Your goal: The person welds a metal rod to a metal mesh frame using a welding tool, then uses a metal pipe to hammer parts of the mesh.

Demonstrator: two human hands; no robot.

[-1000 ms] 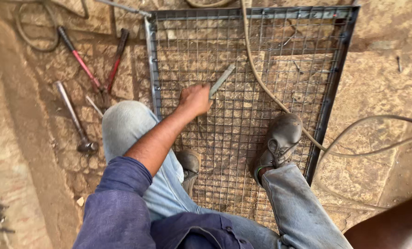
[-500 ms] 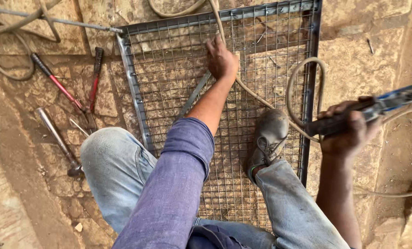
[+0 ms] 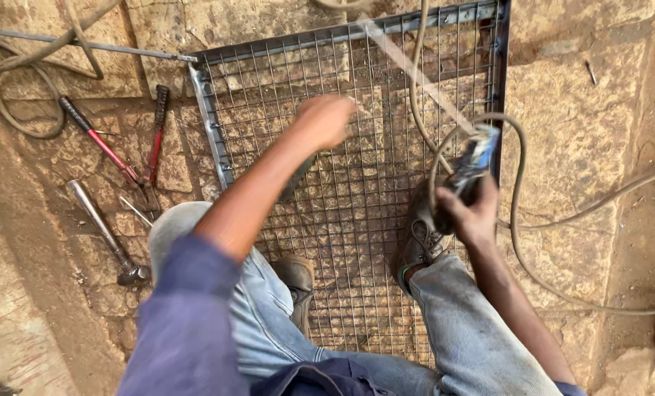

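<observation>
The right hand is clamped on a blue-tipped tool, blurred, with a cable looping from it across the stone floor; it sits over the right edge of the mesh panel, just above the right shoe. The left hand reaches out over the middle of the mesh, fingers curled loosely; it is blurred, and I cannot tell whether it grips anything. The two hands are well apart. A thin pale rod lies slanted across the upper mesh. The panel lies flat on the floor, its dark metal frame along the top and right sides. Both feet stand on the mesh, the left shoe near its lower part, knees in jeans bent to either side. To the left of the panel lie red-handled cutters, a hammer below them, and a long bar touching the frame's top left corner, with another cable coiled near it.
</observation>
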